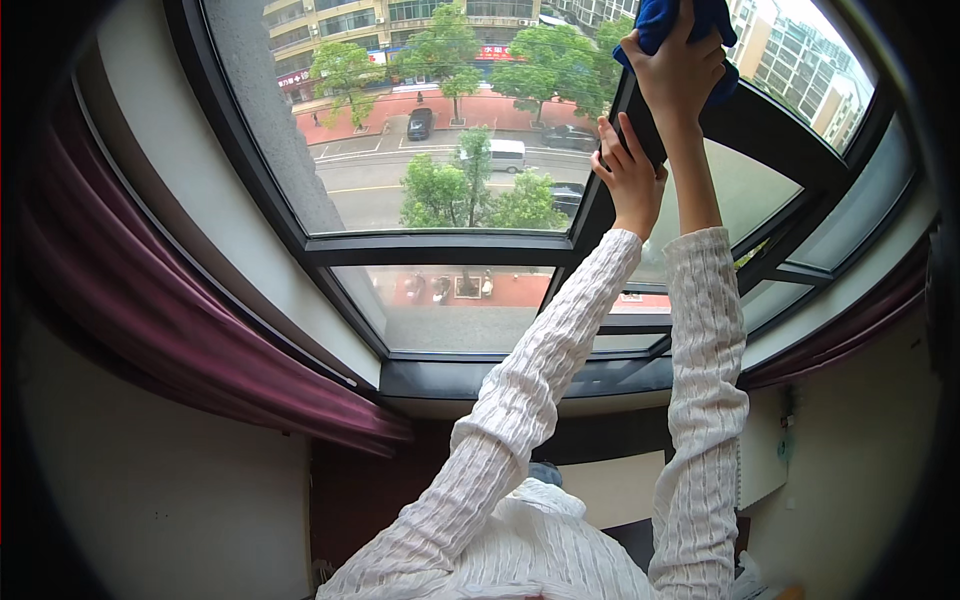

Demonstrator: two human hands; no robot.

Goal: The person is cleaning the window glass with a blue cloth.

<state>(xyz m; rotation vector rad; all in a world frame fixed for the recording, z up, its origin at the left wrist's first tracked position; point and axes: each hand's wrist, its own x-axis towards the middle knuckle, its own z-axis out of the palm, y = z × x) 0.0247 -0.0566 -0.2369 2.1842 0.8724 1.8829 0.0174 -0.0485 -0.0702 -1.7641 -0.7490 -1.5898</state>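
In the head view my right hand [679,79] reaches to the top edge, its fingers closed on a bunched blue cloth [721,21]. The cloth lies against the dark window sash frame [795,127], and part of it is cut off by the picture's edge. Lower and to the left, my left hand [630,180] rests with spread fingers on the dark upright of the frame [600,199]. It holds no loose thing; its palm is hidden. Both arms stretch up in white crinkled sleeves. Left of my hands is a large glass pane [360,180].
A lower pane [465,307] sits above the dark sill [435,379]. The sash with glass [720,180] stands at an angle on the right. Purple curtains [187,300] hang at both sides. Outside, far below, are trees [435,191], a white van [506,155] and a street.
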